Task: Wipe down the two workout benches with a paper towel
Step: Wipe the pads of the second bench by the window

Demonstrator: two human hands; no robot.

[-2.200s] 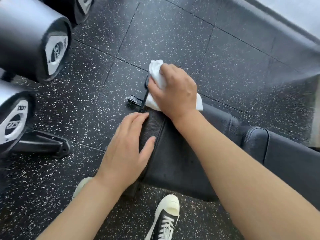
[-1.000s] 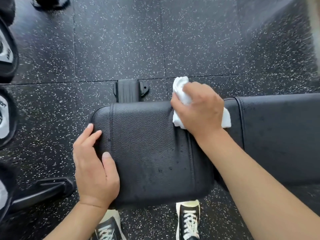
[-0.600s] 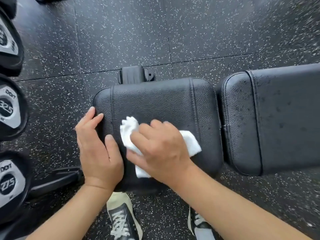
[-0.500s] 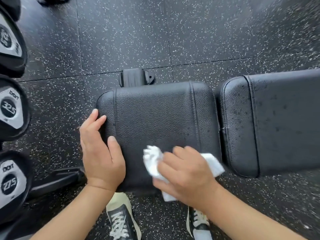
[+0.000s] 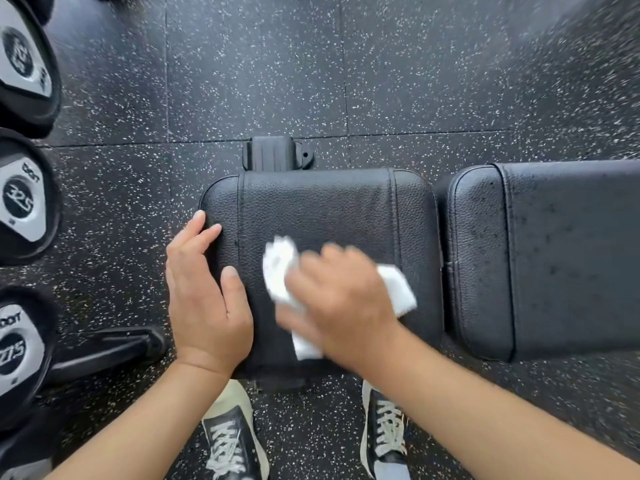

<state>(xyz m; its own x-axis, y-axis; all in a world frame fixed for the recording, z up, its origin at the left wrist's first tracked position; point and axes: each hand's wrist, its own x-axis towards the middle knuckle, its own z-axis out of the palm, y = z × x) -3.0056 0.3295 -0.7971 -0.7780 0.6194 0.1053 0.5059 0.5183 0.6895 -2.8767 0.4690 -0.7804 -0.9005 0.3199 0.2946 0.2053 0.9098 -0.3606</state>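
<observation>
Two pads make up the bench in view: the seat pad, directly ahead of the person, and the longer back pad just beside it to the right, a narrow gap between them. A crumpled white paper towel lies on the near half of the seat pad, pinned under the right hand, whose fingers curl over it; the hand is blurred, so the exact grip cannot be told. The left hand rests flat, fingers straight, on the pad's left edge, apparently to brace the body and steady the pad during the stroke. Judged progress: seat pad being wiped; the back pad shows dark specks and appears not yet done; no second bench is in view. Room for movement is open rightward across the gap and toward the far edge, where a black bracket projects. To the left, dumbbell ends stand well apart from the pad. Both shoes stand just under the near edge.
</observation>
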